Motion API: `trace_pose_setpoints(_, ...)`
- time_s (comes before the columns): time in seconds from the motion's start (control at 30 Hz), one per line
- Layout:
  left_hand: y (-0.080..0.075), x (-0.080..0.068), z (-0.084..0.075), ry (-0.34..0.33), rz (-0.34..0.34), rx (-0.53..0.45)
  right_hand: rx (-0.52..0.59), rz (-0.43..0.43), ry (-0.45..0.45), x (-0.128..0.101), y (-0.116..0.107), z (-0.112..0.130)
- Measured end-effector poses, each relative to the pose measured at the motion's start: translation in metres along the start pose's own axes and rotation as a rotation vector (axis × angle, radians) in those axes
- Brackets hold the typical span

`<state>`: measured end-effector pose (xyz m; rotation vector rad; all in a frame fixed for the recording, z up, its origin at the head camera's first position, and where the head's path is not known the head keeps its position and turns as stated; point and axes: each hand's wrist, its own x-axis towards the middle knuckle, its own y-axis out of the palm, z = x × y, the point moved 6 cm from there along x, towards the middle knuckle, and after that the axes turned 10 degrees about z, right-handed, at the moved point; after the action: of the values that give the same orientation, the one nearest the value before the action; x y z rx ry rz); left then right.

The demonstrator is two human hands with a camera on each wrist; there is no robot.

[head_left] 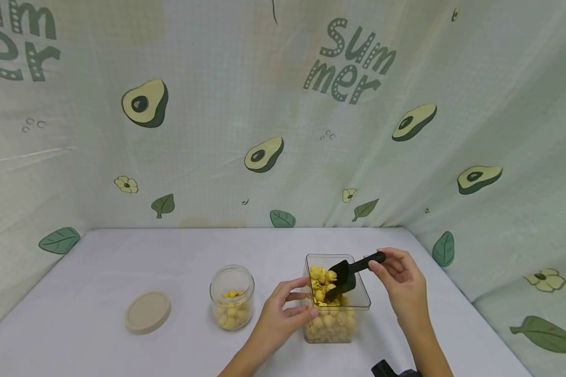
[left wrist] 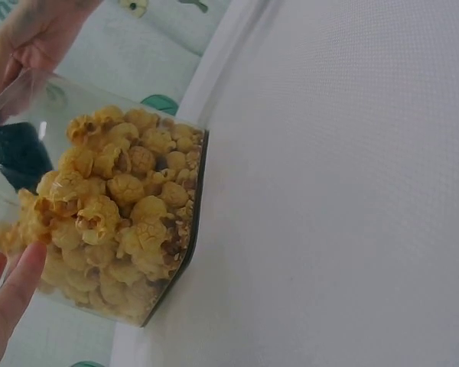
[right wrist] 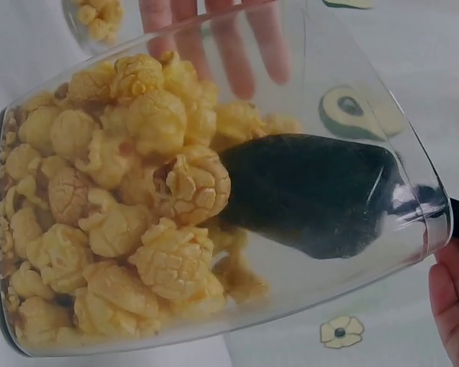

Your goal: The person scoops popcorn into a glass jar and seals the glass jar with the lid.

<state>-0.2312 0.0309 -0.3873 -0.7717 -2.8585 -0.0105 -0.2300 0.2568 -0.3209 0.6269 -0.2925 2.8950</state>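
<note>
Black scoop (head_left: 345, 276) in right hand (head_left: 402, 285)

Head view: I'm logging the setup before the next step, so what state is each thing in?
square clear container: open, upright, partly full of popcorn
popcorn: heaped inside, scoop blade pushed in
black scoop: blade down in container
right hand: pinches scoop handle
left hand: holds container's side
round glass jar: open, some popcorn inside
beige lid: off, flat on table
</note>
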Motion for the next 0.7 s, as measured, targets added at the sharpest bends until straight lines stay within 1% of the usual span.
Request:
trace_pose_setpoints(0.13, 0.001, 0.001, 0.0, -0.003, 0.002, 0.01, -0.136, 0.051, 0.043, 0.001, -0.001, -0.004)
trace_pose_setpoints(0.23, 0.001, 0.001, 0.0, 0.0, 0.003, 0.019, -0.223, 0.087, 0.046, 0.002, -0.002, -0.006)
trace_pose_setpoints(0.43, 0.002, 0.002, 0.0, 0.004, -0.005, 0.024, -0.24, 0.168, 0.022, 0.003, -0.003, -0.009)
trace_pose_setpoints(0.6, 0.001, 0.002, 0.0, 0.01, -0.009, 0.014, -0.241, 0.241, -0.019, 0.002, 0.005, -0.012)
trace_pose_setpoints(0.7, 0.001, 0.001, 0.002, 0.002, -0.007, 0.011, -0.23, 0.255, -0.042, 0.001, 0.008, -0.013)
